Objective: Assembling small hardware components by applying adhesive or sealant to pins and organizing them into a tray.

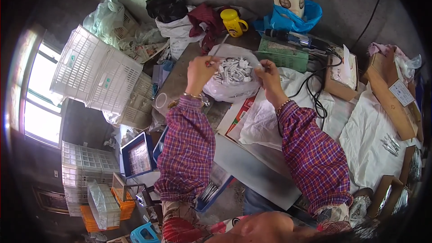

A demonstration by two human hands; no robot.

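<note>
My left hand (198, 75) and right hand (272, 82) are at opposite sides of one clear bag (228, 92), which sits on the counter (176, 80) straight ahead of me. The bag's mouth faces up toward me, and it is about as wide as it is deep, so I see no clear long axis. Inside is a heap of small, narrow, silvery-white parts (236, 70), too many to count; their long axes run every way, some across, some slanting away from me.

My left fingers are curled in at the bag's left edge, with a bit of red at the tips; I cannot tell what they pinch. My right thumb and fingers are bent close together at the right edge, but I cannot tell whether the film is between them. One thin grey rod (222, 44) slants up and right from beside my left hand toward the one yellow mug (234, 22); whether I hold it is unclear.

Beyond my right hand stands one green box (282, 55), its length running left to right, with one blue bag (313, 15) behind it. A white cloth (265, 128) lies nearer me, below my right hand. Far right, one small pile of metal pieces (390, 145) lies loose.
</note>
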